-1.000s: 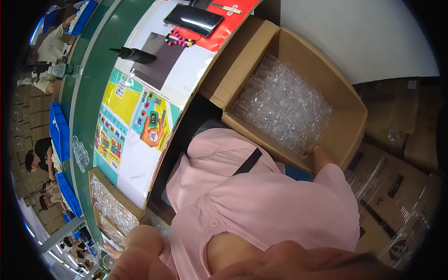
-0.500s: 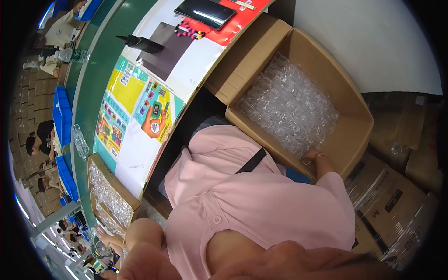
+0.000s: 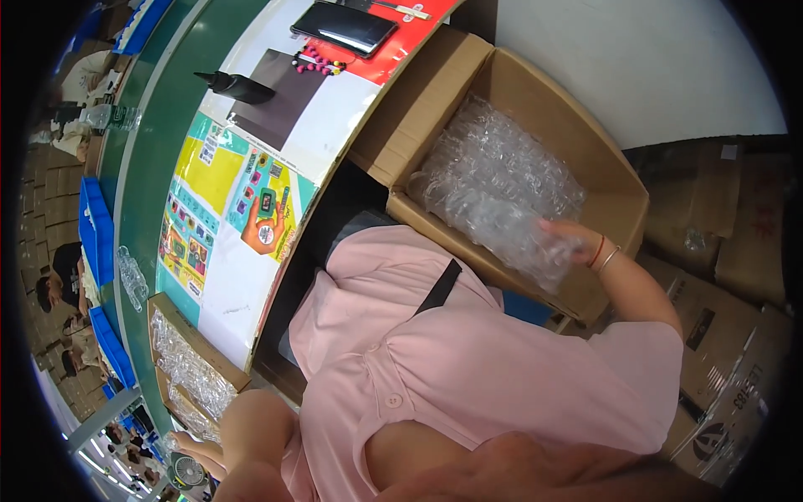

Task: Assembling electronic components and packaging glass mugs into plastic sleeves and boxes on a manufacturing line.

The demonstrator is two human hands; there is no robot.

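Clear plastic pieces point(image 3: 485, 167): one loose heap, many items, transparent and glossy; the form of single pieces too small to tell. Location: within the open carton point(image 3: 548, 96), over its bottom and up against its near wall; those by the carton's near right corner blurred, seemingly raised above the rest.

Step in hand, as judged: picking among the heap at the carton's near right corner. Next move, as judged: calls for the fingers to close lightly on the chosen pieces, free them from their neighbours and keep clear of the carton's near wall.

Right hand point(image 3: 581, 243): one, over the carton's near right corner, fingertips pointing left and touching the heap's right edge; fingers partly bent, thumb side up. Pieces directly beneath and left of it. Blur hides whether any are firmly gripped; cannot tell.

Left hand point(image 3: 194, 452): one, well apart to the carton's left, near a shallow box point(image 3: 201, 341) containing similar clear plastic. Finger state: small and partly hidden; cannot tell.

Worktable point(image 3: 230, 309): one, left of the carton, with black bottle point(image 3: 238, 86) and phone point(image 3: 345, 29).
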